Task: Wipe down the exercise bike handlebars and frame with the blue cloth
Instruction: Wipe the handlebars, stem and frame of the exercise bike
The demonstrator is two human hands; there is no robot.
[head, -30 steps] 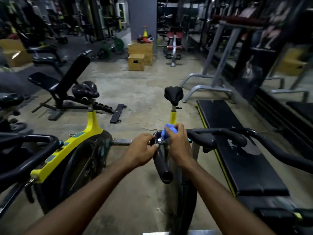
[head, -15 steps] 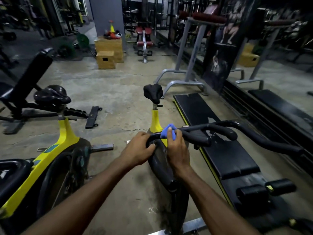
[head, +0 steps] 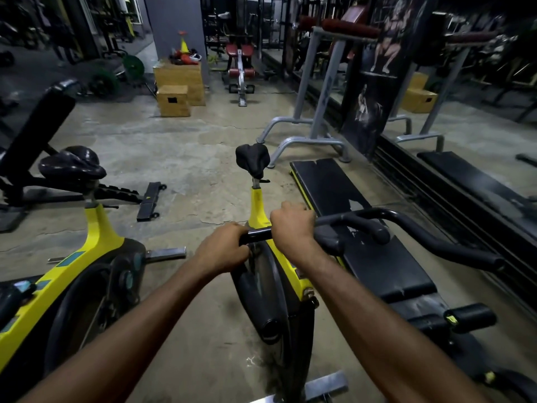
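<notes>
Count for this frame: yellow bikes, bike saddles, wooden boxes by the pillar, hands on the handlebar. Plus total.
Yellow bikes: 2 (centre bike, left bike)
Saddles: 2 (centre saddle, left saddle)
Wooden boxes: 2 (large box, small box)
Hands gripping the handlebar: 2 (left hand, right hand)
Total: 8

I'm in a gym: yellow spin bikes (head: 98,232) stand before me, padded benches (head: 377,257) on bare concrete (head: 189,158), wooden jump boxes (head: 173,101) and what look like weight plates (head: 133,65) in the dim background.
</notes>
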